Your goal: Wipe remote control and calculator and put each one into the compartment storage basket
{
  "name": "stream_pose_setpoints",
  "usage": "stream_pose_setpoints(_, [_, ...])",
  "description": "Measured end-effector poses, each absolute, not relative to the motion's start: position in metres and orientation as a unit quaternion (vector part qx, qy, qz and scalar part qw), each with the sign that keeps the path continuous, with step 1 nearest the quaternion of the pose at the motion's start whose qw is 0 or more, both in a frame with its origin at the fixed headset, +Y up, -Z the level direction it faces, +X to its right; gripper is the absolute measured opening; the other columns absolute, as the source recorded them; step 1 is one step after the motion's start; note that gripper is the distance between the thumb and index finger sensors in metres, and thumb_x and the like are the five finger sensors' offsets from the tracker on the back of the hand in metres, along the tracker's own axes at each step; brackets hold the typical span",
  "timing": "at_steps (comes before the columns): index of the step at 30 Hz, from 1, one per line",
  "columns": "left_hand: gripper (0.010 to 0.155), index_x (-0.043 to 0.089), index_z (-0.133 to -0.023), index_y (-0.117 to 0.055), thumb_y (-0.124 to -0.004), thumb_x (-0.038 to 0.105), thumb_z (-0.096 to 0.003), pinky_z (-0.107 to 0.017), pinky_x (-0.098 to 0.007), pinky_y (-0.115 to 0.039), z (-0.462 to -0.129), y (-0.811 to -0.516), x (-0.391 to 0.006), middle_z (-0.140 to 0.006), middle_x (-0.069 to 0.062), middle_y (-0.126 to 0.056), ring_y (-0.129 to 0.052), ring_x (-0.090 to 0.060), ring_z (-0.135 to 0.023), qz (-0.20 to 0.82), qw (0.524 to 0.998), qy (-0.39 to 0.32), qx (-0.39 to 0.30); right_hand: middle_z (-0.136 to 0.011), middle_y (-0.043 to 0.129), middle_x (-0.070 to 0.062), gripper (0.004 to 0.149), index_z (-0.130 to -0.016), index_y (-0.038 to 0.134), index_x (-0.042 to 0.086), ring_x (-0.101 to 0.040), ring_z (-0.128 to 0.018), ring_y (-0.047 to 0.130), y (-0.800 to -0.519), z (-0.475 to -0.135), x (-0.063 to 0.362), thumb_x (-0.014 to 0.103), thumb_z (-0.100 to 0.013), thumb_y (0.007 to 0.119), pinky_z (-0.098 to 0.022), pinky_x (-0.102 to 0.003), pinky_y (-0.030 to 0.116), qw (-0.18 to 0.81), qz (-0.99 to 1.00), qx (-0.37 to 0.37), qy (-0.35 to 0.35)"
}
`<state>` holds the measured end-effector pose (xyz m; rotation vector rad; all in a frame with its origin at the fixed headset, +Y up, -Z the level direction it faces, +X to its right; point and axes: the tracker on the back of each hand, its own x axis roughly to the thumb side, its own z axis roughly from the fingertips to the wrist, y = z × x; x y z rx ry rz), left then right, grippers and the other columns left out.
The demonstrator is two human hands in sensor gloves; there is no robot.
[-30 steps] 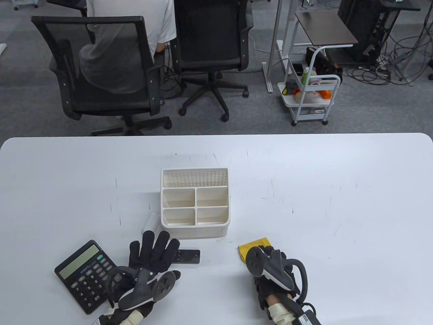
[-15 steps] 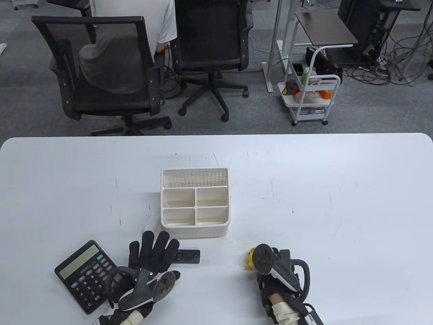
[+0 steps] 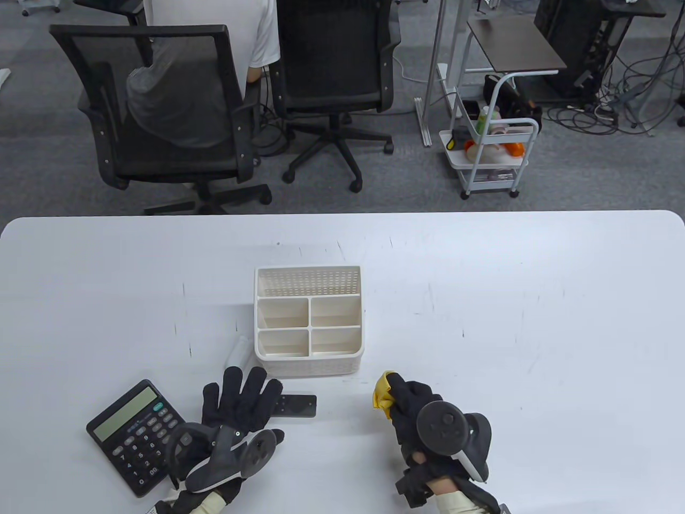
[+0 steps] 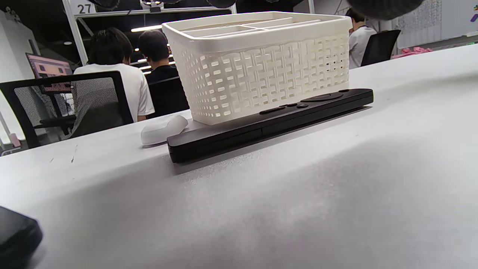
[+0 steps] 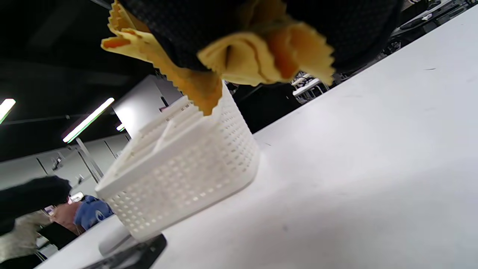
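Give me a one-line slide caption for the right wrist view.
Right hand grips a bunched yellow cloth above the table, white basket behind.

Black remote control [image 3: 297, 405] and calculator [image 3: 137, 435] flat before empty white basket [image 3: 309, 319]

Left hand [image 3: 235, 404] flat, palm down, gloved fingers straight and spread, pointing away from the near edge of the worktop, with a tracker strapped across the back of the hand and a pale sleeve cuff at the wrist. Right hand [image 3: 415, 415] raised off the worktop, rolled so that its tracker faces upward, fingers curled into a closed grip around a bunched yellow cloth [image 5: 257, 56] whose edges protrude beyond the fingertips.
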<state>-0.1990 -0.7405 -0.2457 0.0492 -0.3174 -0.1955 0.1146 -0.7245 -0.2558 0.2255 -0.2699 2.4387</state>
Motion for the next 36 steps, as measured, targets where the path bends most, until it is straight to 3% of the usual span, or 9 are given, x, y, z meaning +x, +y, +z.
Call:
stream_pose_setpoints(7, [0.078, 0.034, -0.113, -0.03, -0.063, 0.062, -0.0485, -0.075, -0.069, -0.046, -0.246, -0.739, -0.2, -0.123, -0.005, -0.032, -0.035, -0.048, -0.112, -0.092, 0.983, -0.156, 0.016, -0.089, 0.077, -0.015, 0.051, -0.1, 0.072, 0.009, -0.036, -0.067, 0.084, -0.718, -0.246, 0.107, 0.016, -0.051, 0.08, -0.048, -0.053, 0.076, 0.397, 0.901, 0.12, -0.126])
stream_pose_setpoints(17, [0.077, 0.035, -0.113, -0.031, -0.063, 0.062, -0.0487, -0.075, -0.068, -0.05, -0.263, -0.708, -0.203, -0.123, -0.005, -0.034, -0.038, -0.047, -0.112, -0.07, 0.987, -0.14, 0.028, -0.089, 0.078, -0.015, 0.051, -0.1, 0.072, 0.009, -0.035, -0.067, 0.084, -0.716, -0.244, 0.106, 0.016, -0.051, 0.08, -0.048, -0.053, 0.076, 0.408, 0.894, 0.129, -0.131])
stream_pose_setpoints(25, [0.075, 0.031, -0.113, -0.035, -0.066, 0.058, -0.0498, -0.071, -0.06, -0.064, -0.293, -0.688, -0.227, -0.121, -0.007, -0.043, -0.063, -0.043, -0.106, -0.048, 0.995, -0.085, -0.025, -0.089, 0.079, -0.015, 0.051, -0.1, 0.073, 0.009, -0.035, -0.066, 0.084, -0.716, -0.243, 0.104, 0.016, -0.05, 0.08, -0.048, -0.053, 0.076, 0.411, 0.893, 0.138, -0.12])
stream_pose_setpoints(36, [0.075, 0.023, -0.111, -0.044, -0.076, 0.049, -0.0482, -0.067, -0.05, -0.073, -0.345, -0.714, -0.256, -0.114, -0.01, -0.061, -0.081, -0.033, -0.094, -0.032, 0.993, 0.02, -0.111, -0.089, 0.079, -0.015, 0.051, -0.1, 0.073, 0.009, -0.036, -0.066, 0.084, -0.717, -0.243, 0.102, 0.016, -0.05, 0.08, -0.048, -0.053, 0.076, 0.412, 0.892, 0.145, -0.112])
